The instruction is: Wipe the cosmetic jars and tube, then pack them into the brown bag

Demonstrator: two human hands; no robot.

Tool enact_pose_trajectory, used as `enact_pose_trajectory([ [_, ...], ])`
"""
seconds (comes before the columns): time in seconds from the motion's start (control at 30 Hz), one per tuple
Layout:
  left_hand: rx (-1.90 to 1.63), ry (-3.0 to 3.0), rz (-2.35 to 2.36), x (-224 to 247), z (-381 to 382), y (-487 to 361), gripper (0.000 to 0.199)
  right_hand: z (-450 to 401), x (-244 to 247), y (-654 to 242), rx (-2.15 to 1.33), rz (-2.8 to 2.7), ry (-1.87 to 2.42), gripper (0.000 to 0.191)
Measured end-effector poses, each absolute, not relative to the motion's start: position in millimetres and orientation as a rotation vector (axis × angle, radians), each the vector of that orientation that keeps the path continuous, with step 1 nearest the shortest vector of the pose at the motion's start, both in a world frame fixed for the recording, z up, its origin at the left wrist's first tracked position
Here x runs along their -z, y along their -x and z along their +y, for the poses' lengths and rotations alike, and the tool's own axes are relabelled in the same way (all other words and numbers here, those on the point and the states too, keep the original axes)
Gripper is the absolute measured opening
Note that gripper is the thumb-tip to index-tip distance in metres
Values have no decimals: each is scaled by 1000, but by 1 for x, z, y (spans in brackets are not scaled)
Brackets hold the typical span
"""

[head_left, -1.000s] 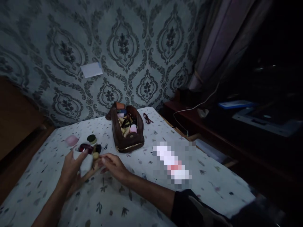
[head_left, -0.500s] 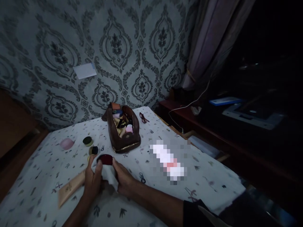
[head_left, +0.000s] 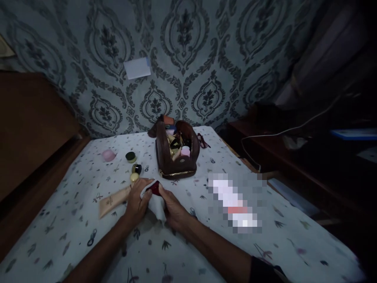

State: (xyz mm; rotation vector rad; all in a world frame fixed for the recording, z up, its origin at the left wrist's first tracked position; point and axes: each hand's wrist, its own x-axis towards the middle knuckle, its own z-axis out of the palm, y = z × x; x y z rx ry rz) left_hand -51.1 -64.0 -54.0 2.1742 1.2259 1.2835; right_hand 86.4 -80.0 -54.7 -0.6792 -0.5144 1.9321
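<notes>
Your view is dim and cool-toned; light source undetermined. The pixelated patch (head_left: 235, 202) reads brightest, above the printed sheet (head_left: 218, 243). You lose detail around the dark curtain (head_left: 312, 70). Soft shadow lies beneath your left hand (head_left: 138, 201) and right hand (head_left: 176, 209). Wallpaper (head_left: 184, 74) blurs and stretches edgeward.

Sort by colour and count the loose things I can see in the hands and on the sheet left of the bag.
Red item: 1
White cloth: 1
Beige tube: 1
Yellow item: 1
Dark-lidded jars: 2
Pink item: 1
Total: 7
</notes>
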Motion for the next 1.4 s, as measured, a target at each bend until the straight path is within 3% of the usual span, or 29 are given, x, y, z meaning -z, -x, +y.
enact_pose_trajectory([
  [0.27,-1373,-2193,1212,50,-65,55,30,-83,56,-83,-1932,-547,733,53],
  [0.47,-1354,-1886,1292,38,-68,52,33,-81,68,-82,-1834,-671,736,48],
  [0.77,-1244,-1705,1294,47,-61,54,37,-78,63,-99,-1392,-1269,942,48],
  [1.0,-1204,-1852,1304,40,-64,53,28,-74,63,-105,-874,-1594,1117,46],
  [1.23,-1326,-1847,1445,40,-46,69,15,-72,70,-107,-601,-1817,1279,40],
  [1.4,-1255,-1926,1798,21,-1,121,23,-72,74,-107,-581,-1965,1305,51],
])
